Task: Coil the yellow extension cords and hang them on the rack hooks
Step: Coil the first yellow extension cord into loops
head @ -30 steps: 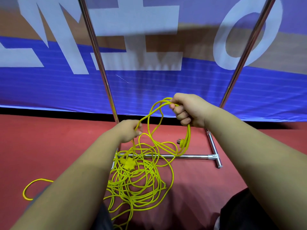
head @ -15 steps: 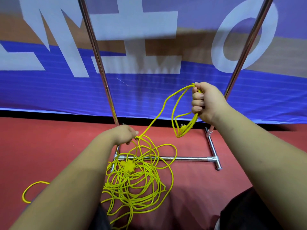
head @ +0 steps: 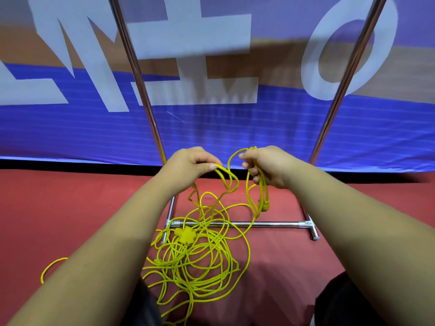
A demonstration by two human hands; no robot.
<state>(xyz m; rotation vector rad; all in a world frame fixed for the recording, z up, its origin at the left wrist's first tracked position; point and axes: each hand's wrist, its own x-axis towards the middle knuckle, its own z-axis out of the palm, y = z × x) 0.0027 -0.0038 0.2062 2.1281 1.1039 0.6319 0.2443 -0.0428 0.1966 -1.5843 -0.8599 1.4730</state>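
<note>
Right hand (head: 270,167) grips yellow cord loops (head: 265,196) hanging straight down; left hand (head: 186,168) pinches a strand (head: 223,172).

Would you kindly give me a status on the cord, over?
Right hand grips a few loops; left hand pinches next length. Most cord tangled on floor, across rack bar. Hooks out of view.

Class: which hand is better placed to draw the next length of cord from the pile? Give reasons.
Left, probably. The left hand pinches a strand of the yellow cord running down to the floor pile, while the right hand holds the hanging loops in its grip.
</note>
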